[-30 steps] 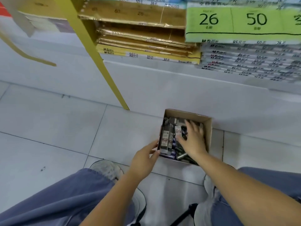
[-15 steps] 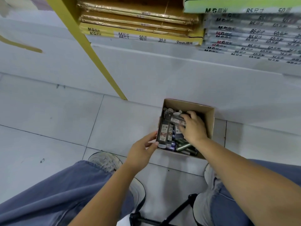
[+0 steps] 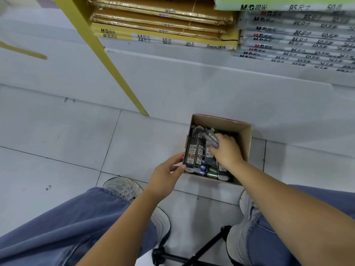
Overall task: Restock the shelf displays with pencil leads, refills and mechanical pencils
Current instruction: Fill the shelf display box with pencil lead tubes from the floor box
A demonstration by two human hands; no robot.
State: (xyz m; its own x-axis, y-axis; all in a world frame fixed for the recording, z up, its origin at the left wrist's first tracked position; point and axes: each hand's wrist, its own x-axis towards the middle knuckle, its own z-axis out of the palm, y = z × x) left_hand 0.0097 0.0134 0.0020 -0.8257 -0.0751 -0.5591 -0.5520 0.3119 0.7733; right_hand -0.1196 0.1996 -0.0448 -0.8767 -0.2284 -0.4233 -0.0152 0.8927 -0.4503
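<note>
A small brown cardboard box (image 3: 243, 143) stands on the tiled floor against the shelf base. It holds several dark pencil lead cases (image 3: 193, 152) with red and white labels. My right hand (image 3: 225, 150) is inside the box, its fingers curled round a grey lead case (image 3: 211, 138) that points up and left. My left hand (image 3: 165, 174) rests its fingertips against the box's left wall, fingers loosely bent.
A yellow shelf post (image 3: 107, 60) slants down to the floor left of the box. Gold notebook packs (image 3: 163, 20) and grey paper packs (image 3: 299, 41) lie on the lowest shelf. My knees, white shoes (image 3: 123, 188) and a black stand (image 3: 194, 250) are below.
My right hand has curled from lying flat on the cases to gripping one grey case. The view has tilted down, so the box sits lower in frame. My left hand stays at the box wall.
</note>
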